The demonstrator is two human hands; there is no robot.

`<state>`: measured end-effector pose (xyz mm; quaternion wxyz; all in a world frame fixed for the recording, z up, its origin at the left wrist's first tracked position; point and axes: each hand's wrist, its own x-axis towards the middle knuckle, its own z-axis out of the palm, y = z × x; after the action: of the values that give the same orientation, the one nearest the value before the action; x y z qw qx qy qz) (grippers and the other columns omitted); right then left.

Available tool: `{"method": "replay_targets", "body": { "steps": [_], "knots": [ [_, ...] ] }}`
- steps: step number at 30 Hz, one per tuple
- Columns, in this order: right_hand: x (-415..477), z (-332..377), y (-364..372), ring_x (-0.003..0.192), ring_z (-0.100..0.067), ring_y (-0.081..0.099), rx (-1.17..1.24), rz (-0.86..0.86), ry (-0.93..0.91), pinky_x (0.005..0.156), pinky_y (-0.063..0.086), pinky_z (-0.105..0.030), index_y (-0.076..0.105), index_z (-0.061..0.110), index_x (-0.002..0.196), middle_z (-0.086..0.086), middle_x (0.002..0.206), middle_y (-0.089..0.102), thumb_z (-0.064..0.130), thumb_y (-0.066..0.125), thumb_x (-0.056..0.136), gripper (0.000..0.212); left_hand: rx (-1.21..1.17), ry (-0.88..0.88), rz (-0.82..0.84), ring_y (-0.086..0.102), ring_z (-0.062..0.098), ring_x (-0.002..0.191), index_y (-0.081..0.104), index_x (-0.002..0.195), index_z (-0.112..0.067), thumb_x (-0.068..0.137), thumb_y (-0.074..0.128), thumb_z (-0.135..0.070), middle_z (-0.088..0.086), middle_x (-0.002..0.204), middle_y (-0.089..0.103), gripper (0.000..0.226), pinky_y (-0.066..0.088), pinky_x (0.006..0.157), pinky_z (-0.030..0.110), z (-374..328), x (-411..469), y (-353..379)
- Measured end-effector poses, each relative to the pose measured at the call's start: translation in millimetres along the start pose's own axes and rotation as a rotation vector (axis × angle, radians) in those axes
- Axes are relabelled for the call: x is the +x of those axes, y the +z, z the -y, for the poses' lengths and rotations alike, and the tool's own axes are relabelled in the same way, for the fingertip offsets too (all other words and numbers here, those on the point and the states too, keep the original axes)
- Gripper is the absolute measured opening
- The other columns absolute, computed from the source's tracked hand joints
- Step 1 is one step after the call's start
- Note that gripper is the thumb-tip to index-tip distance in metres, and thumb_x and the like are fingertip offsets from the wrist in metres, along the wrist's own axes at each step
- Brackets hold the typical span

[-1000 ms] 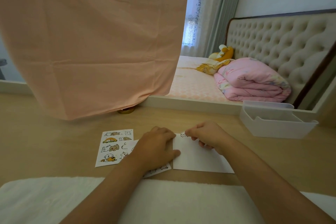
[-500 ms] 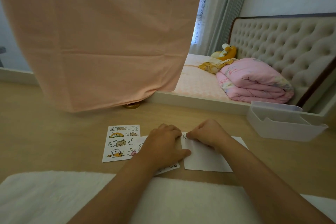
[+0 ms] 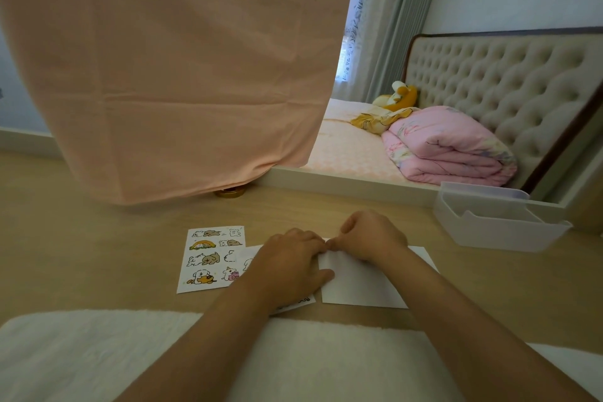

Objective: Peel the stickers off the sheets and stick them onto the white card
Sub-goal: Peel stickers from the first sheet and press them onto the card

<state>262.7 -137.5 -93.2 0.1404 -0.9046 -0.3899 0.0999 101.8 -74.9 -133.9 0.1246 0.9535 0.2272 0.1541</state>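
The white card (image 3: 362,287) lies flat on the wooden table. My right hand (image 3: 372,237) rests on its top-left corner with the fingers curled and the tips pressed down; any sticker there is hidden under them. My left hand (image 3: 290,266) lies palm down across a second sticker sheet (image 3: 248,256), its thumb on the card's left edge and its fingertips touching those of the right hand. A sticker sheet (image 3: 210,258) with cartoon animals sits uncovered to the left.
A pink cloth (image 3: 182,75) hangs over the far left of the table, with a gold base (image 3: 230,192) under its hem. A white plastic tray (image 3: 496,232) stands at the right. A white towel (image 3: 98,356) covers the near edge. A bed lies beyond.
The left fingertips have slid right to meet the right fingertips at the card's corner. The small sticker seen there before is now covered. The camera has tilted up slightly.
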Motion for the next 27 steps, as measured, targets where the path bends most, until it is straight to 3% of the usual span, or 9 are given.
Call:
{"method": "replay_targets", "body": {
  "steps": [4,6,8,12,17,23,27],
  "knots": [
    [-13,-19,5,0.098,-0.014,0.061,0.065,-0.149,-0.095,0.077,0.048,-0.029,0.065,0.035,0.108,0.01,0.105,0.066,0.033,0.066,0.09,0.019,0.021,-0.001,0.004,0.042,0.008,0.13,0.054,0.138,-0.029,0.093,0.053,-0.053,-0.014,0.143,0.05,0.051,0.034,0.109,0.033,-2,-1,1],
    [-18,-29,9,0.098,-0.013,0.061,0.107,-0.173,-0.239,0.082,0.051,-0.03,0.065,0.035,0.115,0.012,0.101,0.065,0.025,0.061,0.094,0.024,0.015,-0.005,0.0,0.042,0.009,0.13,0.053,0.138,-0.029,0.093,0.054,-0.053,-0.014,0.143,0.05,0.051,0.034,0.109,0.033,-2,-1,1],
    [-22,-36,10,0.101,-0.011,0.058,0.073,-0.129,-0.423,0.085,0.05,-0.028,0.064,0.037,0.124,0.013,0.109,0.06,0.022,0.055,0.097,0.032,0.012,-0.008,-0.001,0.042,0.009,0.128,0.052,0.138,-0.029,0.092,0.054,-0.053,-0.013,0.142,0.05,0.052,0.034,0.109,0.033,-2,0,1],
    [-27,-39,13,0.109,-0.014,0.047,-0.167,-0.027,-0.624,0.089,0.045,-0.029,0.051,0.037,0.144,0.007,0.123,0.049,0.024,0.046,0.1,0.046,0.015,0.004,0.021,0.04,0.008,0.13,0.048,0.143,-0.031,0.094,0.054,-0.052,-0.015,0.145,0.047,0.054,0.032,0.109,0.033,-2,0,0],
    [-30,-39,11,0.113,-0.015,0.044,-0.333,-0.068,-0.668,0.088,0.042,-0.029,0.038,0.039,0.152,0.004,0.133,0.045,0.033,0.038,0.104,0.048,0.061,0.006,0.027,0.037,0.008,0.135,0.05,0.143,-0.029,0.095,0.05,-0.052,-0.014,0.148,0.045,0.053,0.032,0.112,0.036,-7,0,-2],
    [-33,-48,11,0.114,-0.013,0.045,-0.313,-0.092,-0.673,0.092,0.041,-0.028,0.045,0.039,0.148,0.009,0.139,0.047,0.034,0.038,0.104,0.044,0.094,0.006,0.008,0.041,0.01,0.13,0.053,0.14,-0.028,0.094,0.047,-0.054,-0.011,0.145,0.048,0.054,0.036,0.107,0.035,-12,0,0],
    [-31,-50,13,0.114,-0.012,0.047,-0.276,-0.116,-0.683,0.089,0.041,-0.026,0.05,0.037,0.145,0.01,0.139,0.051,0.037,0.039,0.105,0.042,0.134,-0.025,-0.007,0.049,0.014,0.115,0.059,0.126,-0.025,0.091,0.048,-0.055,-0.007,0.129,0.056,0.047,0.045,0.095,0.036,-16,5,2]
  ]
}}
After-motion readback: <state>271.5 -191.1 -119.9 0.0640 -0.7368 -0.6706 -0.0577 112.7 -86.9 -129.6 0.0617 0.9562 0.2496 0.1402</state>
